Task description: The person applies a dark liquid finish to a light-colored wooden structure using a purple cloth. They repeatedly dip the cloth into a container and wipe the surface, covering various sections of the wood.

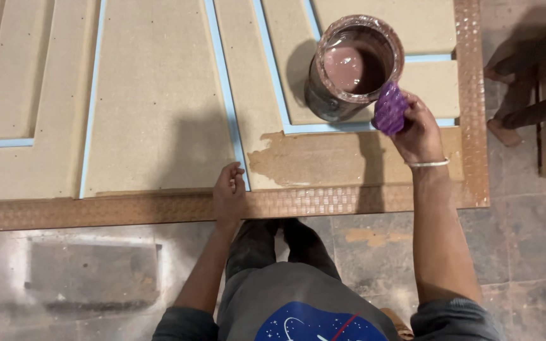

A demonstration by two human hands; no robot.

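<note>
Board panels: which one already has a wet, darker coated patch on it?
The bottom strip panel just below the paint can, between the left hand and the right hand holding the purple sponge. The other panels are plain pale tan.

Dim warm light, soft shadows, floor glare, mild blur.

- Grey stone-tile floor [412,252], stained and dusty, with a pale patch.
- Dark wooden furniture legs [526,69] at right.
- Soft overhead light, shadows.
</note>
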